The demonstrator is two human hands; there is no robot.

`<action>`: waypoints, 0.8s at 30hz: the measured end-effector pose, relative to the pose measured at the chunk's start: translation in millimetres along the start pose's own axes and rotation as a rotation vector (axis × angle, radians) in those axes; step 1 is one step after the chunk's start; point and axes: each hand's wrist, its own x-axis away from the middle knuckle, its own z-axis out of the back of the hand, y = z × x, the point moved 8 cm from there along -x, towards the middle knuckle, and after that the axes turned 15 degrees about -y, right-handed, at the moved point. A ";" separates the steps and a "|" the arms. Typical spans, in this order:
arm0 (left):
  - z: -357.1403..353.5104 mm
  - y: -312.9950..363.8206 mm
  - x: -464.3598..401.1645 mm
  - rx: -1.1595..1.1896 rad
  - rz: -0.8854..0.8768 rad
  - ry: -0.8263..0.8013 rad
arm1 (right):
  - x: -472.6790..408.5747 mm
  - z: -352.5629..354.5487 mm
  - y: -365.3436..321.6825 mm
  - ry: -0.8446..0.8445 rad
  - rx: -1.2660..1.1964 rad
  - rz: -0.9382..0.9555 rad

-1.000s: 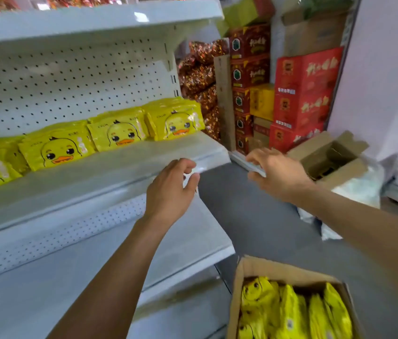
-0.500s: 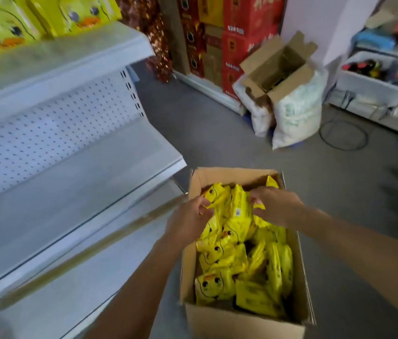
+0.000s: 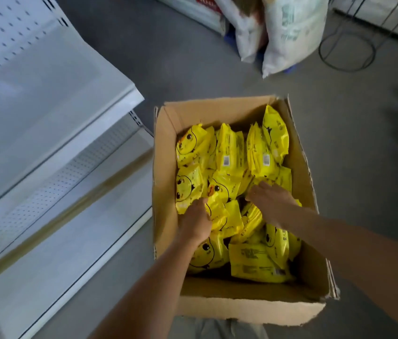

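Observation:
An open cardboard box (image 3: 165, 182) stands on the grey floor in front of me, filled with several yellow duck-face packets (image 3: 232, 152). Both my hands are down inside it. My left hand (image 3: 196, 221) curls its fingers round a yellow packet (image 3: 220, 199) in the middle of the pile. My right hand (image 3: 270, 203) reaches in from the right with its fingers dug among the packets; its fingertips are hidden, so what they hold does not show.
White metal shelves (image 3: 46, 123) with perforated back panels run along the left. White sacks (image 3: 288, 33) lean at the far top, with a black cable loop (image 3: 347, 52) on the floor beside them.
The view has dropped from the shelf to the box. Both hands left the shelf edge and went down into the box among the packets.

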 end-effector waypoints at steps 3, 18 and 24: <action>-14.0 -10.3 -28.9 -0.115 -0.003 -0.050 | -21.2 -13.8 -1.5 -0.055 0.085 0.007; 13.2 -8.2 -30.3 -0.389 -0.263 0.023 | 0.6 11.8 -0.5 0.076 -0.005 0.091; 61.4 -16.0 8.4 0.488 -0.219 0.108 | 45.3 50.2 38.8 0.179 -0.569 -0.020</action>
